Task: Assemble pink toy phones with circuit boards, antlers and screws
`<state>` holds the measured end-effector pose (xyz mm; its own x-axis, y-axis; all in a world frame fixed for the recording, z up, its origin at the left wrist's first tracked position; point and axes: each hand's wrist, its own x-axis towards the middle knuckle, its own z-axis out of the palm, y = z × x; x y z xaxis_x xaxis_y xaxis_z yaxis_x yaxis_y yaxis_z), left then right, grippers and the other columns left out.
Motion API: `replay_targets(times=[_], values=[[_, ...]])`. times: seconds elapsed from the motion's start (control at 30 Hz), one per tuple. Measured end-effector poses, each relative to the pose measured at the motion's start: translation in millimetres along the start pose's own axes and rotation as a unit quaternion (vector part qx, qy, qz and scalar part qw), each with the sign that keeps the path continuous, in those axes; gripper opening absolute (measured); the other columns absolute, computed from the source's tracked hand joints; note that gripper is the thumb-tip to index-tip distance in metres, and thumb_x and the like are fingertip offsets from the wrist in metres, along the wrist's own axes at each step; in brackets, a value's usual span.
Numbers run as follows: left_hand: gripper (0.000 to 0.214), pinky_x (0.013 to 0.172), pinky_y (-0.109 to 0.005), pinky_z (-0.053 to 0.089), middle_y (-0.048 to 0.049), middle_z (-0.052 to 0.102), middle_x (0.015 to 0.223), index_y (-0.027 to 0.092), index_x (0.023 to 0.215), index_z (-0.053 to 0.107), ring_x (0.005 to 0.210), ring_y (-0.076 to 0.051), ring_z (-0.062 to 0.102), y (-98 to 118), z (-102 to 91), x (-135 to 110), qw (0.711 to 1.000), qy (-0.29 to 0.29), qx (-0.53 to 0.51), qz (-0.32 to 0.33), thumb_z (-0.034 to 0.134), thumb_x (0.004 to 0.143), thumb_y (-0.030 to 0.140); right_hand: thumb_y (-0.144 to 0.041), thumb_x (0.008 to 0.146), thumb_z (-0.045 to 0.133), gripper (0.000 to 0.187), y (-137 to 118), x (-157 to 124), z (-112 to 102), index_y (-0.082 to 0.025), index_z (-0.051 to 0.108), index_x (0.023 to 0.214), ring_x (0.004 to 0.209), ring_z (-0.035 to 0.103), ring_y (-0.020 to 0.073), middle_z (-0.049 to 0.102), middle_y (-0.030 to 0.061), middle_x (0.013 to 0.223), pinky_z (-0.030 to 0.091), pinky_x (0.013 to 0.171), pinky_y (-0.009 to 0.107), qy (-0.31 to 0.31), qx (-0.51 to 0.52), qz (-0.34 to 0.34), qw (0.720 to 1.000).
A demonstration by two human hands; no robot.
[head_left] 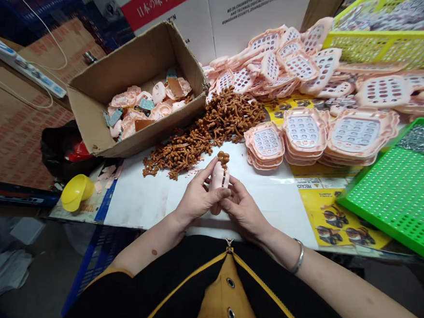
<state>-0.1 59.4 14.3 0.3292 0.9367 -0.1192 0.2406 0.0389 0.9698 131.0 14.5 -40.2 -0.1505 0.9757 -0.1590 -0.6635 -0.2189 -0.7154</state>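
Close in front of my body, my left hand (199, 195) grips a pale pink plastic casing (218, 179) held on edge, thumb across its near side. A dark slot shows along the casing's right side. From its top sticks a brown knobbly plastic piece (223, 158). My right hand (244, 208) is closed on the casing's lower right side, its fingertips partly hidden. Just beyond the hands lies a heap of similar brown plastic pieces (233, 114). Stacked pink plastic panels with button grids (265, 142) stand to the right of it.
An open cardboard box (133, 141) with pink parts stands at the left. More pink panels (298, 65) are piled behind. At right are a green perforated tray (394, 191) with metal pieces and a yellow basket (379, 49). A yellow cup-like object (77, 193) sits at the left edge.
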Motion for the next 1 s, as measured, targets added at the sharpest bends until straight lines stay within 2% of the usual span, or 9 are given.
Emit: replay_targets(times=[0.1, 0.2, 0.33, 0.47, 0.57, 0.67, 0.8, 0.93, 1.0], values=[[0.081, 0.11, -0.041, 0.038, -0.0125, 0.06, 0.134, 0.023, 0.145, 0.052, 0.12, -0.028, 0.055, 0, 3.7, -3, 0.997, 0.012, 0.064, 0.047, 0.058, 0.08, 0.072, -0.042, 0.06, 0.091, 0.074, -1, -2, 0, -0.03, 0.052, 0.122, 0.105, 0.066, 0.0189, 0.068, 0.0034, 0.113, 0.05, 0.098, 0.037, 0.005, 0.013, 0.008, 1.0], [0.07, 0.116, -0.038, 0.029, -0.0123, 0.057, 0.14, 0.022, 0.142, 0.056, 0.132, -0.026, 0.049, 1, 7.1, -4, 0.997, 0.028, 0.057, 0.049, 0.046, 0.09, 0.067, -0.041, 0.06, 0.091, 0.07, -2, -5, 0, -0.03, 0.053, 0.118, 0.102, 0.065, 0.0183, 0.068, 0.001, 0.105, 0.052, 0.089, 0.032, 0.003, 0.031, 0.032, 0.999], [0.077, 0.109, -0.035, 0.039, -0.0101, 0.063, 0.134, 0.024, 0.14, 0.054, 0.127, -0.025, 0.056, 4, 6.0, -2, 0.99, 0.004, -0.137, -0.039, 0.075, 0.075, 0.059, -0.041, 0.062, 0.089, 0.066, -8, -9, 1, -0.029, 0.057, 0.119, 0.094, 0.063, 0.0164, 0.067, 0.0003, 0.101, 0.05, 0.082, 0.029, -0.026, 0.038, 0.056, 0.997], [0.07, 0.094, -0.041, 0.052, -0.0106, 0.074, 0.108, 0.016, 0.11, 0.07, 0.101, -0.026, 0.069, 4, -2.9, 0, 0.916, -0.078, -0.352, -0.174, 0.086, 0.058, 0.06, -0.044, 0.059, 0.09, 0.069, -14, -14, 3, -0.024, 0.062, 0.118, 0.088, 0.06, 0.0152, 0.066, 0.0016, 0.101, 0.048, 0.077, 0.027, -0.112, 0.039, 0.097, 0.988], [0.06, 0.085, -0.039, 0.056, -0.0102, 0.076, 0.096, 0.012, 0.096, 0.074, 0.085, -0.024, 0.071, 3, -9.4, -1, 0.876, -0.142, -0.408, -0.213, 0.088, 0.057, 0.055, -0.045, 0.06, 0.089, 0.065, -15, -17, 1, -0.021, 0.063, 0.115, 0.082, 0.059, 0.0135, 0.065, 0.0004, 0.094, 0.045, 0.072, 0.025, -0.162, 0.037, 0.118, 0.979], [0.049, 0.078, -0.032, 0.055, -0.0098, 0.077, 0.09, 0.01, 0.092, 0.075, 0.078, -0.02, 0.07, 2, -11.1, -2, 0.884, -0.123, -0.405, -0.202, 0.09, 0.059, 0.042, -0.051, 0.07, 0.082, 0.054, -12, -20, -3, -0.018, 0.065, 0.11, 0.078, 0.057, 0.0134, 0.064, 0.0012, 0.09, 0.045, 0.072, 0.026, -0.17, -0.003, 0.101, 0.98], [0.043, 0.074, -0.028, 0.054, -0.01, 0.077, 0.085, 0.009, 0.086, 0.076, 0.071, -0.016, 0.068, 1, -7.4, -5, 0.887, -0.096, -0.394, -0.222, 0.089, 0.061, 0.041, -0.059, 0.085, 0.063, 0.05, -12, -24, -9, -0.018, 0.065, 0.113, 0.086, 0.059, 0.0179, 0.068, 0.0054, 0.1, 0.049, 0.081, 0.033, -0.162, -0.103, 0.076, 0.978], [0.046, 0.074, -0.028, 0.052, -0.0089, 0.076, 0.079, 0.008, 0.09, 0.075, 0.068, -0.015, 0.066, 1, -4.2, -7, 0.892, -0.095, -0.372, -0.239, 0.091, 0.056, 0.035, -0.063, 0.09, 0.051, 0.05, -18, -25, -9, -0.021, 0.064, 0.114, 0.103, 0.063, 0.0245, 0.07, 0.0072, 0.111, 0.049, 0.094, 0.041, -0.177, -0.227, 0.032, 0.957], [0.044, 0.079, -0.03, 0.051, -0.0077, 0.076, 0.081, 0.01, 0.09, 0.073, 0.071, -0.016, 0.067, 2, -2.3, -7, 0.906, -0.067, -0.357, -0.217, 0.091, 0.055, 0.029, -0.061, 0.092, 0.047, 0.05, -21, -26, -5, -0.022, 0.059, 0.122, 0.107, 0.064, 0.0256, 0.07, 0.0086, 0.116, 0.05, 0.095, 0.042, -0.132, -0.309, -0.015, 0.942]])
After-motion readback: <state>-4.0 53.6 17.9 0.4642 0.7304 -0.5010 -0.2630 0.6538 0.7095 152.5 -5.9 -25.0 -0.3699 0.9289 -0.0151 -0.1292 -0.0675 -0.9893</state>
